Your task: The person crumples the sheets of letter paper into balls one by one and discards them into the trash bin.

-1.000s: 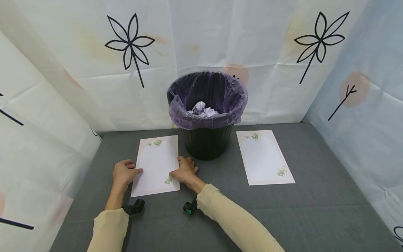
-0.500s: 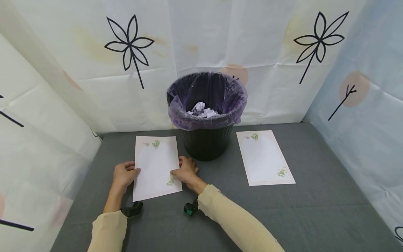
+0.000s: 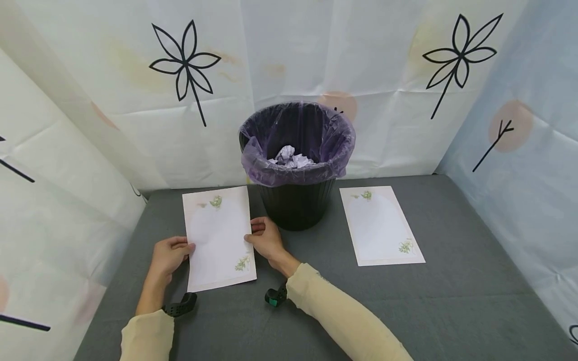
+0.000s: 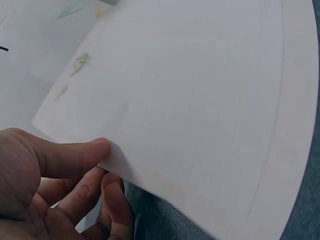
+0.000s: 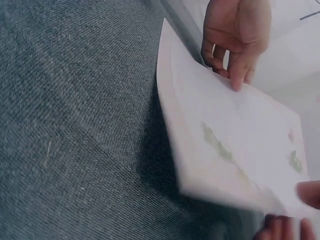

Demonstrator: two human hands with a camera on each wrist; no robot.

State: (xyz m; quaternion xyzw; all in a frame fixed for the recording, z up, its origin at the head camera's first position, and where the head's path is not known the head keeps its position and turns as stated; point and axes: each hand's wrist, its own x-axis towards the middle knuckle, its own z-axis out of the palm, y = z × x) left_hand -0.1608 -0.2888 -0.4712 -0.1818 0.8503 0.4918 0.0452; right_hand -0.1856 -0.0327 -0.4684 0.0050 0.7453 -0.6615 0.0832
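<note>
A sheet of paper [image 3: 219, 235] with green plant prints at two corners is raised off the grey cloth, a shadow beneath it in the right wrist view. My left hand [image 3: 169, 258] pinches its left edge, thumb on top and fingers below, as the left wrist view shows up close. On the opposite edge my right hand [image 3: 268, 240] pinches the paper between thumb and fingers. In the right wrist view the paper [image 5: 230, 130] bows slightly, and only blurred fingertips of the right hand show at the lower right.
Just behind the right hand stands a black bin [image 3: 293, 205] with a purple liner [image 3: 289, 175] and crumpled paper [image 3: 291, 158] inside. A second printed sheet [image 3: 381, 225] lies flat on the grey cloth [image 3: 406, 311] to the right. Printed white fabric [image 3: 293, 50] surrounds the table.
The held paper has come up off the cloth and shifted a little left, looking larger. Both hands rose with it, the left moving slightly left. Bin and second sheet stayed put.
</note>
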